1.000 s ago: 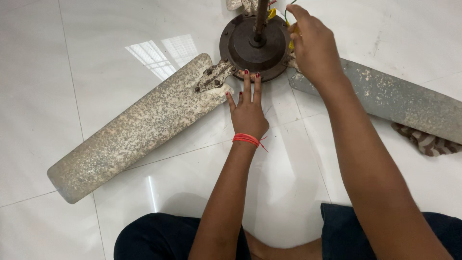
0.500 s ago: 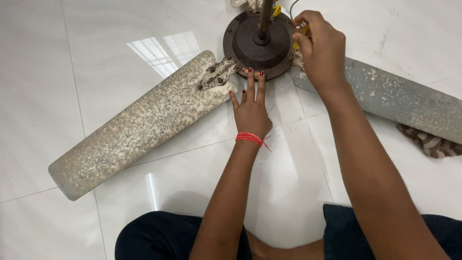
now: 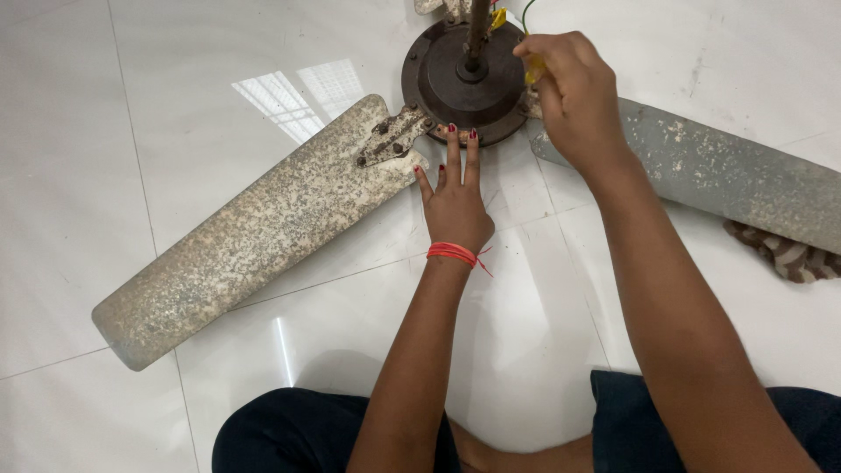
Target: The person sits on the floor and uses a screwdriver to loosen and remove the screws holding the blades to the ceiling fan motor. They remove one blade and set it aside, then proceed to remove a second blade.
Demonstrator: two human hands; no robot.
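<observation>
While the ceiling fan lies dismantled-looking on the white tiled floor (image 3: 175, 79), its motor hub (image 3: 460, 83) sits at top centre, just ahead of both hands. Left blade (image 3: 254, 232) has its long axis running down-left from hub; right blade (image 3: 727, 175) runs off down-right. Left hand (image 3: 455, 201) lies flat on floor, fingers spread & straight, tips touching hub's near rim, just beside blade bracket (image 3: 392, 136) w/ its screws; it holds nothing. Right hand (image 3: 569, 96) is nearer the hub top, grip closed on a yellow-handled tool (image 3: 533, 68), prob. a screwdriver, tip hidden. Striped cloth (image 3: 784, 254) pokes out under right blade. Red thread (image 3: 454, 254) circles left wrist. Floor glossy, window glare on it.
</observation>
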